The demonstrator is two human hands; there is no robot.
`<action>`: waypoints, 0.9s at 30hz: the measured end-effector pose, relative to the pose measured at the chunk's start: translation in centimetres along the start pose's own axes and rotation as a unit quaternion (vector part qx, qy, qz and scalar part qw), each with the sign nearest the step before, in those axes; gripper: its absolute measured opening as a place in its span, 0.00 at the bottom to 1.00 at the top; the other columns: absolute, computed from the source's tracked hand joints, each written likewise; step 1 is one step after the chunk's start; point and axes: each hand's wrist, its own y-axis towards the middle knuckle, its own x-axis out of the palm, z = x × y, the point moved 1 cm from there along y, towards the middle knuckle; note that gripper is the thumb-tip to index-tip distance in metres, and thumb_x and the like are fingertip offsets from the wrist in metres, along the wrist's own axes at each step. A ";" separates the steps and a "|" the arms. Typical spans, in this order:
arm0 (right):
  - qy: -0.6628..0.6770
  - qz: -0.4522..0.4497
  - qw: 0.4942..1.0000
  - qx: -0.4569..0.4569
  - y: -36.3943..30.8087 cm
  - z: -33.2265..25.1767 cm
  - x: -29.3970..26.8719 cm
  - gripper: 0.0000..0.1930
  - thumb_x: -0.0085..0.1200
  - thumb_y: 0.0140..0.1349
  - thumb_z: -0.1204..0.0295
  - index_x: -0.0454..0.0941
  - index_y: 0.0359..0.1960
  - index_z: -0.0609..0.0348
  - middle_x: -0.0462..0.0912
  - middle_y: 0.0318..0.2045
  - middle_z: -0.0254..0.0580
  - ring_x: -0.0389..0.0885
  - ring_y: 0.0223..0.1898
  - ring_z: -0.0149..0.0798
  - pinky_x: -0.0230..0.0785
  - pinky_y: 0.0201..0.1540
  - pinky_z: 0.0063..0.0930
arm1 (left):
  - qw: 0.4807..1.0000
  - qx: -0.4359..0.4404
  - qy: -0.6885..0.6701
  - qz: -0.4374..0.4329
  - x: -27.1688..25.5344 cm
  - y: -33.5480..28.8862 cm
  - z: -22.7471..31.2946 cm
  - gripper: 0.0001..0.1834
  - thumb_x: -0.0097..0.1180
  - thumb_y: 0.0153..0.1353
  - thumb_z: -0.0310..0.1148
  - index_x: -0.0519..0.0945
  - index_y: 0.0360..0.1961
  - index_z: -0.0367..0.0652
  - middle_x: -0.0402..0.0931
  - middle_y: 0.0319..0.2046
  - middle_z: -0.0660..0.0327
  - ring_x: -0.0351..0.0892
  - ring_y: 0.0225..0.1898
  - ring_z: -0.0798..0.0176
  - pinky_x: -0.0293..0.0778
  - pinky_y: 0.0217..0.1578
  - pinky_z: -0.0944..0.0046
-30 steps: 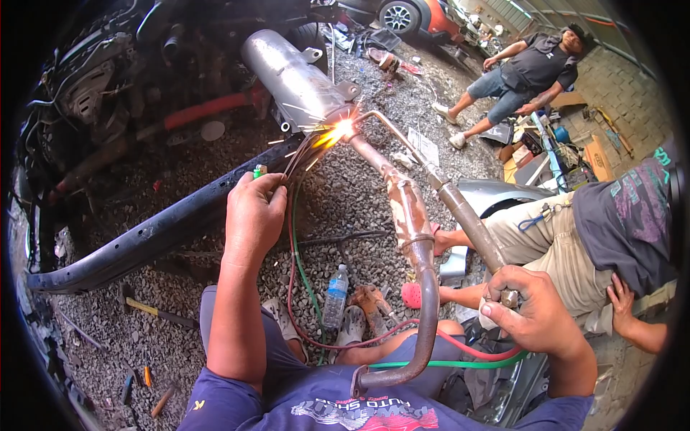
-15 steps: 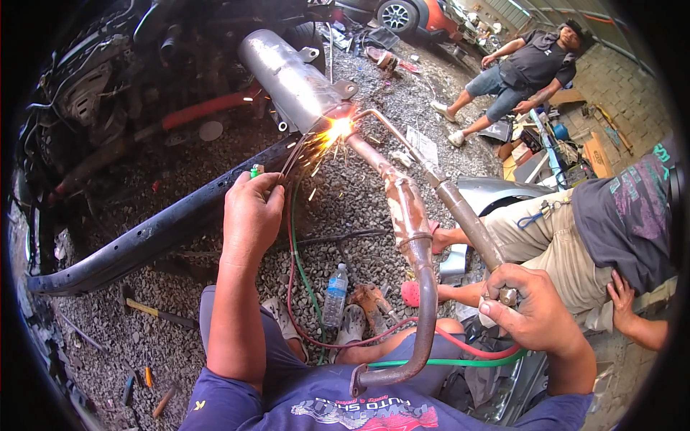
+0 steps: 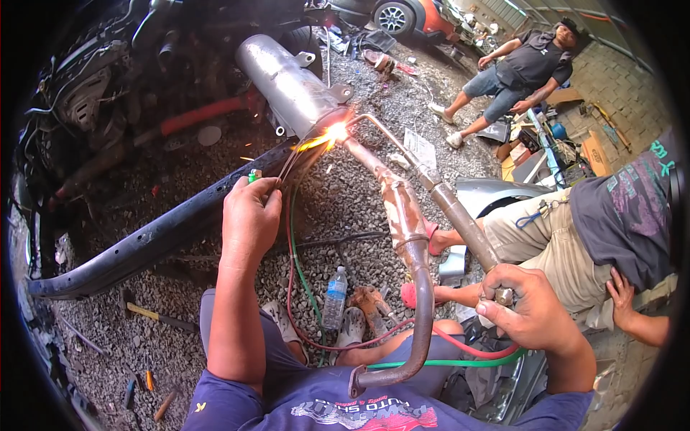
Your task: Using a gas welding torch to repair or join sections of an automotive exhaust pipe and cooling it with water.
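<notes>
My right hand point(image 3: 530, 307) is closed round the rear end of a gas welding torch point(image 3: 463, 221), whose bent tip reaches up and left. A bright flame point(image 3: 336, 132) glows where a rusty exhaust pipe point(image 3: 406, 215) meets a grey metal muffler point(image 3: 284, 82). Between thumb and fingers, my left hand point(image 3: 251, 219) pinches thin welding rods point(image 3: 289, 165) that run toward the flame. A green lighter point(image 3: 254, 176) shows at the top of the same hand. The pipe curves down to a flange point(image 3: 356, 381) in front of my shirt.
A long dark metal beam point(image 3: 158, 228) crosses the gravel at left. Red and green hoses point(image 3: 474, 359) loop past a water bottle point(image 3: 335, 296). A hammer point(image 3: 159, 317) lies lower left. One person point(image 3: 553, 237) sits close at right; another point(image 3: 528, 75) is farther back.
The spray of sparks below the joint has thinned, and the flame now streaks to the left. Both hands and the torch stay nearly where they were.
</notes>
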 end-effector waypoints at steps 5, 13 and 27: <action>0.007 -0.007 1.000 0.010 0.5 -0.3 -0.2 0.10 0.72 0.66 0.74 0.83 0.43 0.63 0.86 0.34 0.50 0.87 0.36 0.48 0.79 0.45 0.41 | 1.000 0.007 0.010 0.005 0.0 0.4 -0.3 0.13 0.68 0.69 0.27 0.93 0.52 0.34 0.86 0.43 0.44 0.88 0.44 0.41 0.82 0.52 0.50; 0.016 -0.010 1.000 0.024 0.8 -0.7 -0.4 0.09 0.71 0.66 0.74 0.82 0.41 0.61 0.88 0.36 0.49 0.88 0.38 0.50 0.79 0.47 0.41 | 0.999 -0.040 0.005 -0.030 -0.3 0.9 0.1 0.15 0.69 0.69 0.29 0.94 0.54 0.38 0.88 0.57 0.40 0.88 0.62 0.39 0.78 0.67 0.51; 0.012 -0.022 0.999 0.030 -0.2 -0.6 -0.3 0.09 0.71 0.67 0.74 0.82 0.41 0.61 0.89 0.38 0.51 0.90 0.41 0.53 0.80 0.51 0.43 | 1.000 0.020 0.009 0.005 -0.2 0.2 0.3 0.13 0.67 0.68 0.27 0.93 0.52 0.34 0.86 0.44 0.43 0.89 0.46 0.40 0.83 0.52 0.49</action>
